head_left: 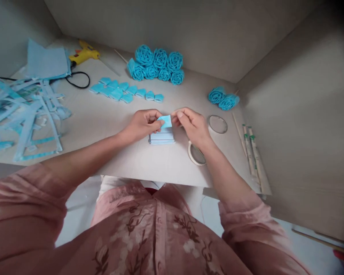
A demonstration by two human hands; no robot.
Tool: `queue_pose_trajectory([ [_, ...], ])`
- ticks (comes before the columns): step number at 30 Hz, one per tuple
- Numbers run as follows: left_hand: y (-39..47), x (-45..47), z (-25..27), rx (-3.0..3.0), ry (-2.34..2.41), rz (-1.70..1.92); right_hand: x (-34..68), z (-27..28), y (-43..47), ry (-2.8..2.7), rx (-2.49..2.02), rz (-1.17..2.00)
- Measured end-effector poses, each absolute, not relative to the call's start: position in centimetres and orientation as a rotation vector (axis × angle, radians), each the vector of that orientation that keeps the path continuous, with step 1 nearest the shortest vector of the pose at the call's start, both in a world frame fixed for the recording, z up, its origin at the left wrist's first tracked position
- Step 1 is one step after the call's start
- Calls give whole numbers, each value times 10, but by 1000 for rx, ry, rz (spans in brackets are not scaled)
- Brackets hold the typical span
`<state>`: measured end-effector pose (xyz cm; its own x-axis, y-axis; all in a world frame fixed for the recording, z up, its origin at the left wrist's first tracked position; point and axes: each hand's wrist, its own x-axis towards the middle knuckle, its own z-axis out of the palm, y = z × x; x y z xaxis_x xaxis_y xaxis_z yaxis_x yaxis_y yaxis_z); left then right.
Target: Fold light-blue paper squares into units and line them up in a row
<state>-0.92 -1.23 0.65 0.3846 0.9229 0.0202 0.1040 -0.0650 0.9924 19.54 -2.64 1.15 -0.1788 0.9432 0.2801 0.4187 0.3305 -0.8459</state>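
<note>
My left hand (147,123) pinches a small light-blue square (166,121), folded fabric or paper, between thumb and fingers. Close against the square's right edge is my right hand (191,124), its fingers curled and thumb pressed in; whether it grips the edge or something tiny I cannot make out. Directly beneath the square lies a stack of pale blue pieces (162,137) on the table. Beyond my hands, several folded blue petals (114,91) are laid out in rows. A roll of tape (196,154) lies partly under my right wrist.
Blue rolled roses (159,63) are grouped at the back, two more roses (223,98) at right. A yellow glue gun (84,53) rests behind, beside blue sheets (48,59) and tangled blue scraps (31,114). A thin ring (217,124) and wrapped sticks (252,152) lie rightward. Panels enclose the table.
</note>
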Motion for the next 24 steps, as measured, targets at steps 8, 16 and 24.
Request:
queue_pose_trajectory([
  [8, 6, -18, 0, 1489, 1071, 1057, 245, 13, 2, -1772, -1536, 401],
  [16, 24, -23, -16, 1543, 1108, 1134, 242, 7, 5, -1736, -1799, 602],
  [24, 30, -24, -18, 1616, 1128, 1147, 239, 12, 12, -1698, -1849, 859],
])
